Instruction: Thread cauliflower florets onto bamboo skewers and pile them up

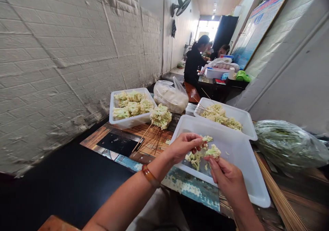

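Note:
Over the near white tray [253,176], my left hand [185,146] is closed, its fingertips pinching a small cauliflower floret [205,144]. Close beside it, my right hand [228,177] grips another pale green and white floret [213,151] between thumb and fingers. A thin stick seems to show between the two hands, but my fingers hide most of it. Loose cauliflower pieces [194,159] lie in the tray below my hands. To the left, a bunch of skewered cauliflower [161,117] rests on the table, its bamboo sticks [146,138] pointing toward me.
Two more white trays, left [131,122] and back right [249,124], hold cauliflower. A plastic bag of white stuff [171,95] stands behind; a bag of greens [290,143] lies right. Bare bamboo skewers [279,196] lie beside my tray. People [192,64] sit farther back.

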### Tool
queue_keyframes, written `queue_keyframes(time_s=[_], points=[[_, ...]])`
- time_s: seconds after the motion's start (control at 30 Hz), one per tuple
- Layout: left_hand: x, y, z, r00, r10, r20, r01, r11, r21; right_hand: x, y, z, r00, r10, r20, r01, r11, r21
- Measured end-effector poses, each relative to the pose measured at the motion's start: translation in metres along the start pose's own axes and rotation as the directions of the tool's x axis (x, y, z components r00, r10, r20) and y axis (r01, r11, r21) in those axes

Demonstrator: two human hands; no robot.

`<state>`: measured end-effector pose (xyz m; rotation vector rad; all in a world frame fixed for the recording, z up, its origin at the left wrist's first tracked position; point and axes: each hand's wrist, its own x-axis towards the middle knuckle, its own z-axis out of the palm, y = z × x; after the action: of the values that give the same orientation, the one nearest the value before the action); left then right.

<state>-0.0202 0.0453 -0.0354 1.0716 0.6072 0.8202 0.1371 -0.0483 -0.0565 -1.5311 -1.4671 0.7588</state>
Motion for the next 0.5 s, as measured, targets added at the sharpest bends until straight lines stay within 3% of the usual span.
queue_keyframes(time_s=[0.23, 0.5], points=[[0.0015, -0.0021, 0.0005, 0.998, 0.054, -0.027, -0.054, 0.998, 0.009, -0.0022, -0.003, 0.0024, 0.998, 0.005, -0.057, -0.006, 1.0, -0.027], [0.0025, -0.0038, 0.0031, 0.996, 0.039, 0.085, -0.049, 0.992, 0.117, 0.002, 0.0, -0.0017, 1.0, 0.004, -0.023, -0.006, 0.998, -0.064]])
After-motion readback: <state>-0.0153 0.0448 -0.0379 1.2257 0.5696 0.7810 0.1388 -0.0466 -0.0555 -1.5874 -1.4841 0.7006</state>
